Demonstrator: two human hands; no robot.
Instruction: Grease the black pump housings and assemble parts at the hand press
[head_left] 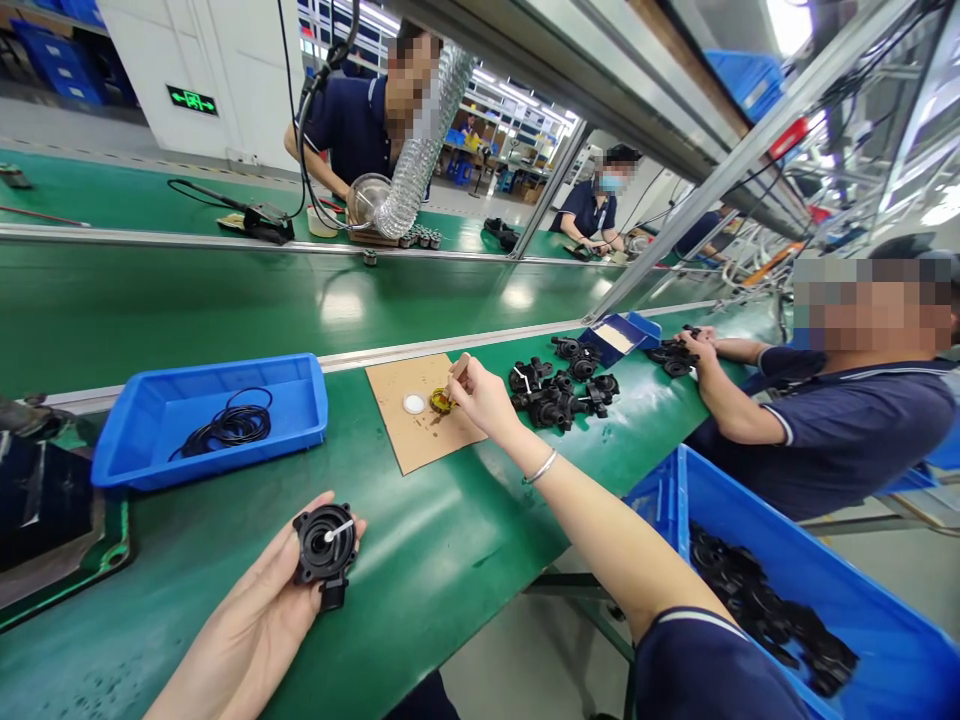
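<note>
My left hand (pixel 281 590) grips a round black plastic pump housing (pixel 324 545), its open face turned up and a thin white shaft lying across its centre. Farther forward, my right hand (pixel 480 398) is closed on a short tan brush-like stick (pixel 460 366); its lower end is hidden. That hand is at a small yellow dish (pixel 441 401) of what looks like oil. Beside the dish sits a white round lid (pixel 413 403). Both rest on a stained cardboard sheet (pixel 401 445). Several more black housings (pixel 553 400) are heaped right of my right hand.
A blue tray (pixel 300 400) with black rubber rings (pixel 229 428) stands at the left. Low on the right is a blue bin (pixel 810 560) of black parts. A co-worker (pixel 847 410) handles black parts at the right; others work across the green bench (pixel 420 540).
</note>
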